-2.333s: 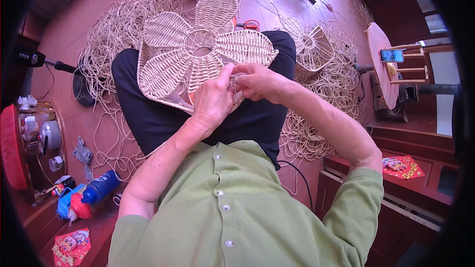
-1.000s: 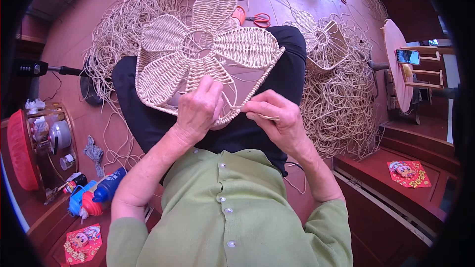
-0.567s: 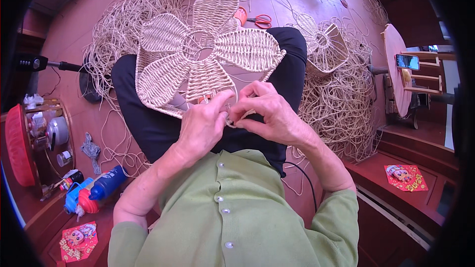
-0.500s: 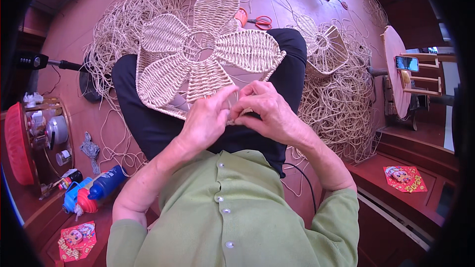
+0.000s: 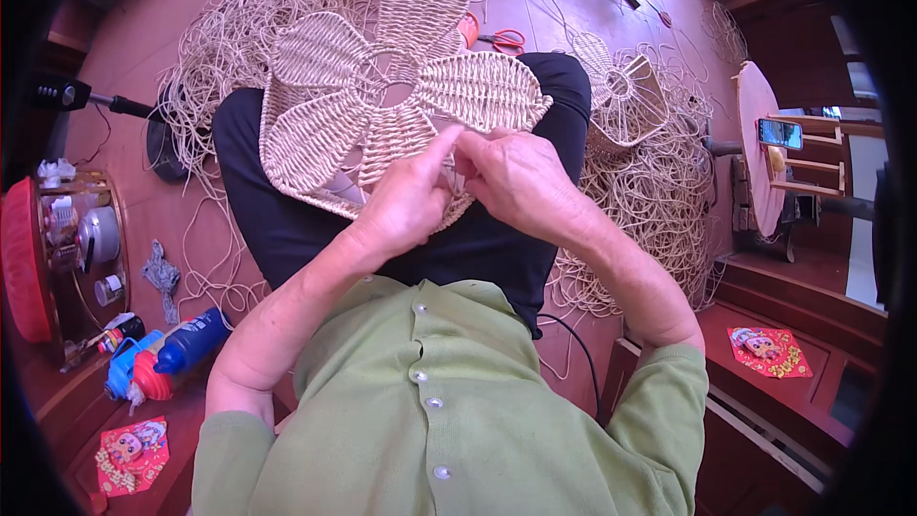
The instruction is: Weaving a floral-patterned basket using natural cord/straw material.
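A flower-shaped piece of woven pale rattan (image 5: 382, 100) lies on my lap over dark trousers. My left hand (image 5: 406, 205) rests on its near edge, fingers curled and pinching the weave. My right hand (image 5: 516, 177) meets it fingertip to fingertip at the same spot, gripping the rim of the near petal. The strand between my fingers is hidden by the hands.
Loose rattan strands (image 5: 659, 201) cover the floor right and ahead. A second woven piece (image 5: 621, 96) lies to the right, orange-handled scissors (image 5: 501, 38) beyond my knee. A blue bottle (image 5: 186, 344) and a low shelf with a kettle (image 5: 91, 234) stand left. A small round table (image 5: 755, 148) is right.
My right hand swung back from the right edge of the weave to join the left at the near petal. Both hands have since shifted slightly up along the edge.
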`<state>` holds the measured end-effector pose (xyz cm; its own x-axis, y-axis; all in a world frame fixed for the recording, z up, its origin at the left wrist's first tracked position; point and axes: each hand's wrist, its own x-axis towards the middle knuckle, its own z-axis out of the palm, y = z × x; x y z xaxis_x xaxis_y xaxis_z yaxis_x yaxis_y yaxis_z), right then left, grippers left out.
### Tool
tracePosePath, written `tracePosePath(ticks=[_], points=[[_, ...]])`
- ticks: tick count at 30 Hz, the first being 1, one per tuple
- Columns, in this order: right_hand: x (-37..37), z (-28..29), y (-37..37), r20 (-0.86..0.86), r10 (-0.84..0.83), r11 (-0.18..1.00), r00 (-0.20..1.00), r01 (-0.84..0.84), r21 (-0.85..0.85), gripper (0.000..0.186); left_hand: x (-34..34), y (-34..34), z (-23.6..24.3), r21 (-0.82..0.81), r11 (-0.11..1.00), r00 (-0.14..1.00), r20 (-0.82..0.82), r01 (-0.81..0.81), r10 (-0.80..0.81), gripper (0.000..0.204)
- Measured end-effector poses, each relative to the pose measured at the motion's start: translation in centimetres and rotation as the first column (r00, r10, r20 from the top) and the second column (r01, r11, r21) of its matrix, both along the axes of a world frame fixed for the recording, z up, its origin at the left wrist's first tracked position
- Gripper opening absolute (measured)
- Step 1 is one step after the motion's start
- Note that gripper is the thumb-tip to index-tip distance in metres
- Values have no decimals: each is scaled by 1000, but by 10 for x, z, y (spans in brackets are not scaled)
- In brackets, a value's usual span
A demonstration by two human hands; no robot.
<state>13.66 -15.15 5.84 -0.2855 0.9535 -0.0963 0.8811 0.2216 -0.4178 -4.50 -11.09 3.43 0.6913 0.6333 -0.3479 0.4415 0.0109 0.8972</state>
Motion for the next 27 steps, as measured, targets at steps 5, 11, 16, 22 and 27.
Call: tracePosePath(ticks=[5, 11, 16, 22, 27], points=[[-10, -22, 7, 121, 11, 996, 993, -22, 90, 35, 1, -8, -10, -306, 923, 937, 181, -234, 298, 78], [-4, -28, 0, 7, 8, 983, 1000, -9, 185, 32, 13, -13, -13, 304, 929, 974, 139, -212, 177, 79], [-1, -18, 3, -161, -66, 994, 985, 51, -98, 34, 9, -4, -34, 310, 928, 976, 135, -205, 171, 80], [-7, -21, -8, -118, -67, 996, 991, 73, 47, 28, 11, -12, -31, 557, 815, 978, -18, -161, 206, 82], [-10, -9, -41, -149, -88, 940, 985, 131, 314, 36, -48, -51, 18, 324, 845, 903, 219, -425, 371, 61]])
